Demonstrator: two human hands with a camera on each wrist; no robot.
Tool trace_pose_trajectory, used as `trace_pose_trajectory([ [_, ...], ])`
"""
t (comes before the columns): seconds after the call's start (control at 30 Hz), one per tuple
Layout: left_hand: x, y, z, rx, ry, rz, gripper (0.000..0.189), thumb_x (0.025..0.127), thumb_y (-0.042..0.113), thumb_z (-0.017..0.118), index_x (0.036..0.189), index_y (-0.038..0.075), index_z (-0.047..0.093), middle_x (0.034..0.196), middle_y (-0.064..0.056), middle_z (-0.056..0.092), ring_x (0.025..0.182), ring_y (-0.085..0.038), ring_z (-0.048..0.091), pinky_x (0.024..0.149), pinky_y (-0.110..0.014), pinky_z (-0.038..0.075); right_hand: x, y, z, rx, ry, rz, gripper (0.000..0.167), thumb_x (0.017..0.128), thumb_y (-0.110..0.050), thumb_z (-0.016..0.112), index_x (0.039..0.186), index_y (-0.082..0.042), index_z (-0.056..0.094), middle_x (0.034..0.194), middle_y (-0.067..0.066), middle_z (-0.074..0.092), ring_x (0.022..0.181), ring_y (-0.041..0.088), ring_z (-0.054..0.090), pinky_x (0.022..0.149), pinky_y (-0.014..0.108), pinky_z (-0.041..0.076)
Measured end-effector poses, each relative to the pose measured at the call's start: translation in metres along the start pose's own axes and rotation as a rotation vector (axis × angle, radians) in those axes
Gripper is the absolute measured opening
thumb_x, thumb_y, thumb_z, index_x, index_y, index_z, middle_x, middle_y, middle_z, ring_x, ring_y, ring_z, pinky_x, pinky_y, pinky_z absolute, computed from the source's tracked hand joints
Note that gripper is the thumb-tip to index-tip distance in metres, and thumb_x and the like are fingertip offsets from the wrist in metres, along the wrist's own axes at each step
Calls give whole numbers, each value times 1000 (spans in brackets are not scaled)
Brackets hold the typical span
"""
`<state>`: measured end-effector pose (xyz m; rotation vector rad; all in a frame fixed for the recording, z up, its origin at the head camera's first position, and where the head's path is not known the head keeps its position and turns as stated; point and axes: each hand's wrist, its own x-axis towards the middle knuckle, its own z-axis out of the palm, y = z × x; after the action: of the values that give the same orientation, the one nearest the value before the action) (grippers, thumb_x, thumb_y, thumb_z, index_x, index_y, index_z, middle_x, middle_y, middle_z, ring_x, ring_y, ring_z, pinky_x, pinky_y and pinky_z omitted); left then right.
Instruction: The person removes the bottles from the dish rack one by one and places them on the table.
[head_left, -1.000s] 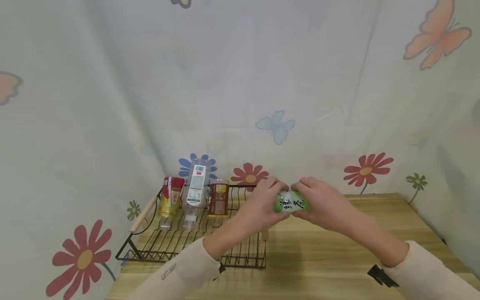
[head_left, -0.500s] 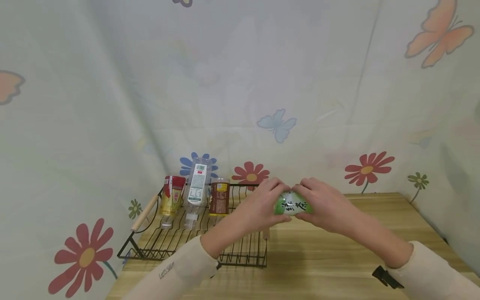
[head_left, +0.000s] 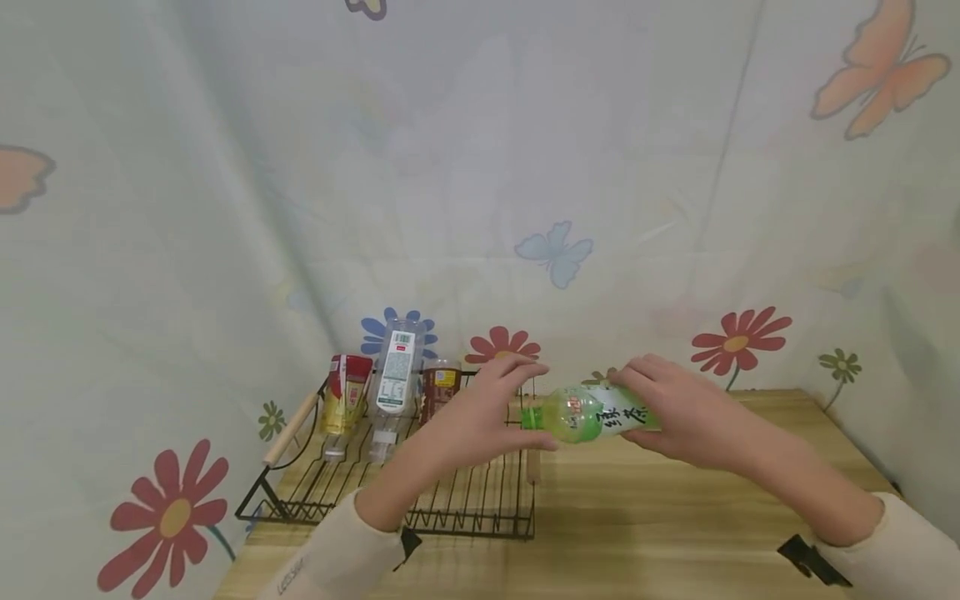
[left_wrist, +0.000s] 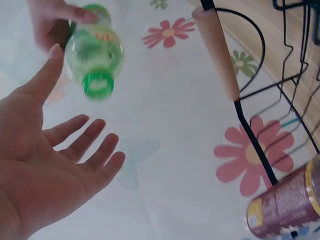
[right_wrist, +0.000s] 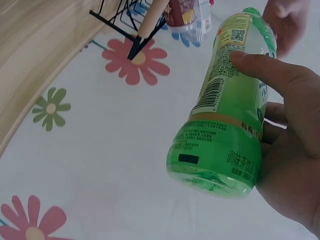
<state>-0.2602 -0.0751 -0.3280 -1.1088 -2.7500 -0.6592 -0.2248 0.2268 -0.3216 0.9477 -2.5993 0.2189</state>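
A green tea bottle (head_left: 581, 414) lies sideways in the air, its green-capped neck toward the left. My right hand (head_left: 678, 410) grips it around the labelled body; in the right wrist view the thumb presses the label of the bottle (right_wrist: 220, 125) and its base faces the camera. My left hand (head_left: 480, 417) is at the cap end with fingers spread and nothing held. In the left wrist view the left palm (left_wrist: 50, 165) is open, and the cap (left_wrist: 98, 85) points toward it with a gap between them.
A black wire rack (head_left: 480, 523) with wooden handles stands on the left of the wooden table (head_left: 675, 517). Upside-down in it are a red-and-yellow bottle (head_left: 347, 396), a clear bottle with a white label (head_left: 396, 375) and a brown bottle (head_left: 441, 387). A flowered cloth (head_left: 450, 167) hangs behind.
Both hands held the bottle before. My left hand has let go and moved left, opening its fingers, while the right hand shifted right with the bottle, exposing its neck.
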Motion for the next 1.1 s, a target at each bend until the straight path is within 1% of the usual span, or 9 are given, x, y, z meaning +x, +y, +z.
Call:
trace_pose_trajectory([
  [0.2,-24,-30,-13,-100,65,-129,92,80,55,90,159,36,46,164,2,41,151,-27,39,115,-57,44,-21,20,-16,84,57,62,69,76,-20,98,136,-13,66,122,-1,63,102,14,58,80,33,60],
  [0.37,-40,-50,-11,-129,154,-246,93,81,54,90,159,26,47,162,-2,45,151,-32,40,116,-61,42,-38,40,-26,140,154,80,69,74,-15,99,134,-17,66,122,-5,63,98,9,55,76,26,56],
  [0.6,-47,-76,6,-186,331,-359,99,82,50,91,161,15,42,160,-11,46,145,-38,45,107,-61,50,-62,70,-29,253,217,192,72,75,-15,99,137,-15,63,122,-3,69,103,-2,60,81,13,51],
  [0.7,-46,-86,17,-198,375,-387,103,82,53,90,163,14,38,158,-15,47,140,-40,49,100,-61,55,-71,80,-29,335,219,260,69,79,-14,96,139,-14,62,123,-1,68,108,0,62,81,11,51],
  [0.8,-46,-94,25,-195,398,-425,111,81,59,88,165,15,32,159,-16,44,141,-40,48,101,-65,53,-79,89,-26,378,216,349,65,85,-17,92,141,-14,60,127,-2,65,111,-2,60,78,13,53],
  [0.9,-47,-100,32,-226,407,-470,116,79,63,88,167,17,27,162,-17,40,143,-42,46,104,-68,50,-87,100,-23,407,214,436,62,90,-20,88,143,-12,57,131,-1,61,117,15,65,76,15,53],
  [0.93,-46,-102,34,-230,407,-484,117,79,63,87,168,17,26,163,-17,38,144,-42,45,105,-68,49,-90,103,-22,421,215,463,62,92,-22,87,144,-11,56,132,0,60,120,26,65,75,16,52],
  [1.03,-45,-107,42,-248,391,-521,119,80,61,88,169,16,22,166,-20,33,143,-46,46,103,-69,49,-98,114,-19,453,230,540,63,96,-26,82,148,-8,51,134,-2,57,121,48,60,73,16,50],
  [1.1,-44,-110,47,-245,368,-539,121,81,60,88,169,13,20,167,-23,29,141,-49,47,102,-69,50,-105,122,-16,471,263,581,64,97,-27,81,150,-8,49,132,-10,56,119,31,63,73,14,49],
])
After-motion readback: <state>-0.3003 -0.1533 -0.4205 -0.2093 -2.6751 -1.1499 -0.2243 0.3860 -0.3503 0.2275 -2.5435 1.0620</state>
